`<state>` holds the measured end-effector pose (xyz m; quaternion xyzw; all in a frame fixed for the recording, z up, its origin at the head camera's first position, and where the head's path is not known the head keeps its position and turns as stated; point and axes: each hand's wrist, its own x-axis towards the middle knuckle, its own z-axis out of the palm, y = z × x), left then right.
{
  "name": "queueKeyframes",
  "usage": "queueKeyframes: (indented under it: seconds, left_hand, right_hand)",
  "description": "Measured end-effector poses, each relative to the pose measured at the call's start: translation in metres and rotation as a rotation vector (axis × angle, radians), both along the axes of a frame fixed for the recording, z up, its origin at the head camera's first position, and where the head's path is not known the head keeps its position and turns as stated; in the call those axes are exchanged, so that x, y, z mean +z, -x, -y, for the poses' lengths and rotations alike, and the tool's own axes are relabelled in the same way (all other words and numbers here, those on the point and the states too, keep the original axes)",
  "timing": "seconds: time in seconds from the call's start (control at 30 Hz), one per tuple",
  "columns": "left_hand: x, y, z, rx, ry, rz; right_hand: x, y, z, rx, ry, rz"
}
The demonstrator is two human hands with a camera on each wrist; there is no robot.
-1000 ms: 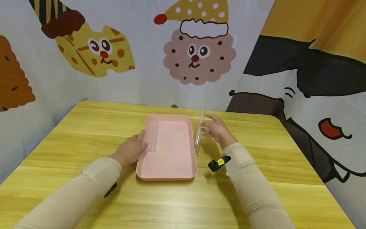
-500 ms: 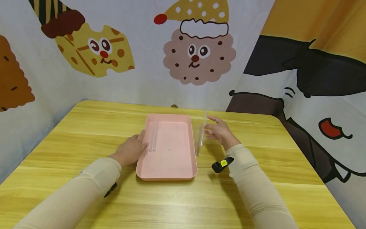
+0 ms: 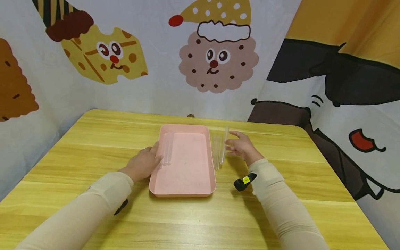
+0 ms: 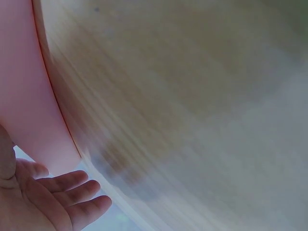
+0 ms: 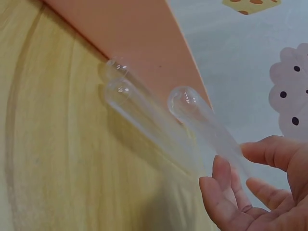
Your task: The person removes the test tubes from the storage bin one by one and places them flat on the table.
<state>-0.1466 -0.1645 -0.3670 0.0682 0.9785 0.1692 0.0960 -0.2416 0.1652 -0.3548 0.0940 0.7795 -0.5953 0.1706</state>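
Your right hand (image 3: 241, 146) pinches a transparent tube (image 5: 204, 122), tilted just right of the tray (image 3: 187, 173): hold its round end clear of the lower tubes (image 5: 139, 113), and lightly steady the tray's left edge with your loose-fingered left hand (image 3: 143, 164).

The tray (image 3: 190, 177) is showing plain pink; the tubes (image 5: 147, 122) are looking clear. Yellow wood grain is covering the worktop (image 3: 175, 225). The sleeves (image 3: 103, 192) are looking cream. On the white backdrop (image 3: 162, 52), a yellow cheese (image 3: 93, 62) is bearing brown spots.
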Motion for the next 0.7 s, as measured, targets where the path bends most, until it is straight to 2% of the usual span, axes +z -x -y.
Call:
queueKeyframes:
  seconds: [0.3, 0.7]
  left_hand:
    - [0.0, 0.0, 0.0, 0.004, -0.01, 0.007]
    - [0.0, 0.0, 0.0, -0.009, 0.0, -0.004]
  right_hand:
    - [-0.009, -0.001, -0.004, 0.015, -0.021, 0.005]
    - [-0.011, -0.003, -0.003, 0.022, -0.056, 0.009]
